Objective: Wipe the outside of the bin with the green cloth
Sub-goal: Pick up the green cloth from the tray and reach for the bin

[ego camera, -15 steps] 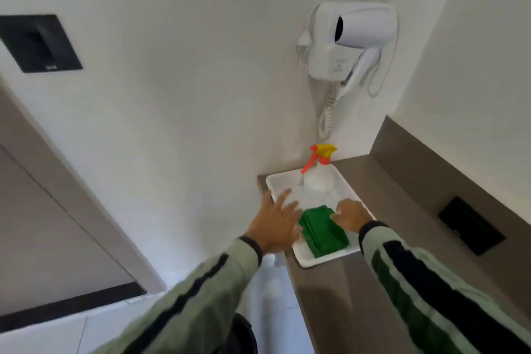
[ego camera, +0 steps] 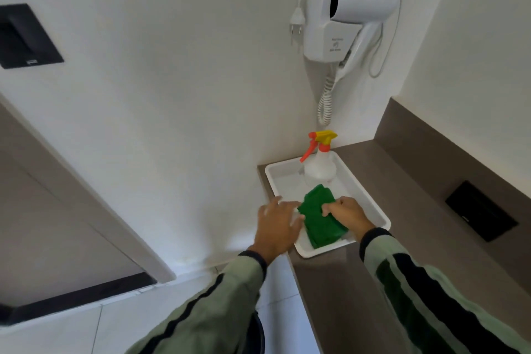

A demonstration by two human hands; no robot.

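Observation:
A folded green cloth (ego camera: pixel 317 217) lies in a white tray (ego camera: pixel 373 211) on a brown counter. My right hand (ego camera: pixel 344 214) rests on the cloth's right side with its fingers closed on the fabric. My left hand (ego camera: pixel 275 225) hovers at the tray's left edge, fingers spread, its fingertips touching the cloth's left corner. A dark curved rim of the bin (ego camera: pixel 258 336) peeks out on the floor under my left sleeve; most of the bin is hidden.
A clear spray bottle (ego camera: pixel 319 164) with a red and yellow trigger stands at the tray's far end. A white hair dryer (ego camera: pixel 347 14) hangs on the wall above. The counter (ego camera: pixel 402 181) runs right, with a black plate (ego camera: pixel 481 211) on its back panel.
My right hand has closed its fingers on the cloth, which now looks bunched and slightly lifted at its far end. My left hand has drawn back a little toward the tray's left edge.

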